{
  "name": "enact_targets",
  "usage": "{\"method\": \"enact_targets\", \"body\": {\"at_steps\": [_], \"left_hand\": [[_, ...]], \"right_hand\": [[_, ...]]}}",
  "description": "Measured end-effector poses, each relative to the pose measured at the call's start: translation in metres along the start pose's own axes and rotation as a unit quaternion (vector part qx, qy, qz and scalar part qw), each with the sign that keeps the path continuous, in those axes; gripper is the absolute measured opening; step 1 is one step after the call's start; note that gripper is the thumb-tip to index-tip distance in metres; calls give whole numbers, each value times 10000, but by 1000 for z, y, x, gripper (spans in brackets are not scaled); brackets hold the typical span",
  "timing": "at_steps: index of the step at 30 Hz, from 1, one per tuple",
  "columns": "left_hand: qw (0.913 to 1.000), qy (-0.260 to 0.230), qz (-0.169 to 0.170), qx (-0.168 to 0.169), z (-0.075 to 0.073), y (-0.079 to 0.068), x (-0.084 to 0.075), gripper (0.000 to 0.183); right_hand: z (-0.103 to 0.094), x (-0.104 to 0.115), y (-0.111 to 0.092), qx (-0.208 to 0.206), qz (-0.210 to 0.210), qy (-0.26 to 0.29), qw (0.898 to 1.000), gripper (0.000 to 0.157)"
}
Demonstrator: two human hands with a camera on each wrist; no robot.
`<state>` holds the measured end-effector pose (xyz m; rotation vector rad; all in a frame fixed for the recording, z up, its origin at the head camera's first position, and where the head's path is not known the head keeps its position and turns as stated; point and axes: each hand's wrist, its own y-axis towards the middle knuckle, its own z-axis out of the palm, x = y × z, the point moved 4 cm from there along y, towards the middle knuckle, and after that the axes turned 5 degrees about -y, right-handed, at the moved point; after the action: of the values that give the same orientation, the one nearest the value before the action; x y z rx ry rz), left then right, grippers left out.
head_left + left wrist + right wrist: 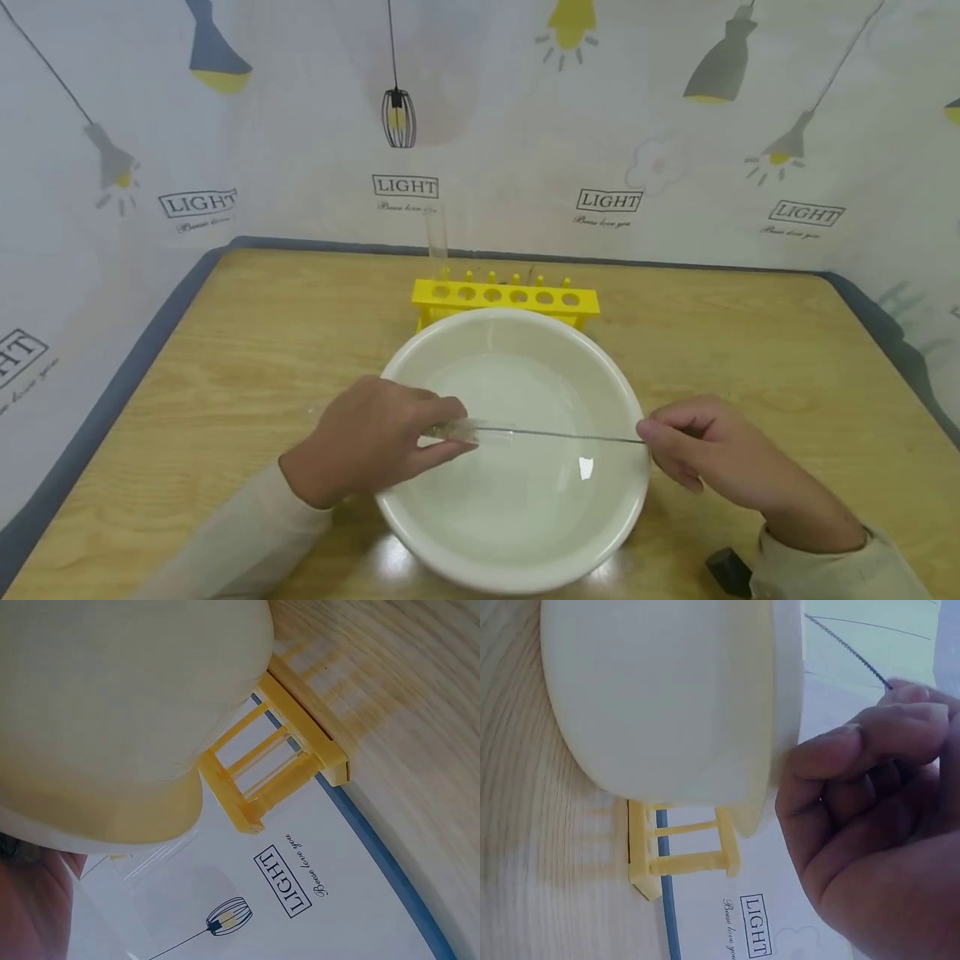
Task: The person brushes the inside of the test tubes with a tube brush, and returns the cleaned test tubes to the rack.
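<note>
My left hand (375, 437) holds a clear glass test tube (501, 435) level above a cream basin (517, 577). The tube's open end points right. A thin twisted wire handle (577, 435), like that of a test tube brush, runs out of the tube. At the basin's right rim, my right hand (720, 454) pinches the wire's far end. In the right wrist view the wire (847, 649) meets the fingertips of the right hand (870, 817). Bristles inside the tube are mostly hidden behind the left fingers. The basin seems to contain clear water.
Just behind the basin stands a yellow test tube rack (506, 297), with one clear tube (437, 237) upright in its left hole. A small black object (729, 572) lies on the wooden table (247, 350) by the right sleeve. A printed wall covering (495, 108) borders the table.
</note>
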<state>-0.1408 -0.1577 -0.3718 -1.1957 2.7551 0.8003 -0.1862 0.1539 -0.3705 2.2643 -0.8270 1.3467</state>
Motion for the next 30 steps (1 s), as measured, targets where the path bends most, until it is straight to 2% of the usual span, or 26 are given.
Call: {"method": "enact_targets", "body": {"at_steps": [5,11,13,17,20,22,24,26,28,30], "left_hand": [[10000,45,-67,-7,0,2,0,24],[9998,49,-128,143,2,1,-2,26],[9998,60,-136,162,2,1,-2,26],[9997,125,-146,174,2,1,-1,28],[9997,100,-143,190,1,1,-2,28],[9997,70,-120,194,2,0,-3,28],[9998,9,-99,177,2,-1,-4,27],[9999,7,-94,138,3,-1,-4,26],[9999,14,-124,102,3,-1,-3,25],[9998,39,-160,82,3,0,-3,24]], "right_hand": [[-1,2,1,184,-64,448,9988,39],[3,-3,-4,738,-33,709,9947,33],[4,-5,-5,953,-233,734,9925,34],[5,-6,-5,1020,-314,449,9933,35],[3,-6,-5,701,-315,-109,9970,33],[3,-5,-5,394,-551,-628,9957,31],[2,-2,-5,7,-868,-1246,9884,29],[1,1,-4,-433,-1195,-1937,9728,30],[1,5,-4,-901,-1500,-2561,9507,26],[0,8,-3,-1374,-1823,-3136,9217,16]]}}
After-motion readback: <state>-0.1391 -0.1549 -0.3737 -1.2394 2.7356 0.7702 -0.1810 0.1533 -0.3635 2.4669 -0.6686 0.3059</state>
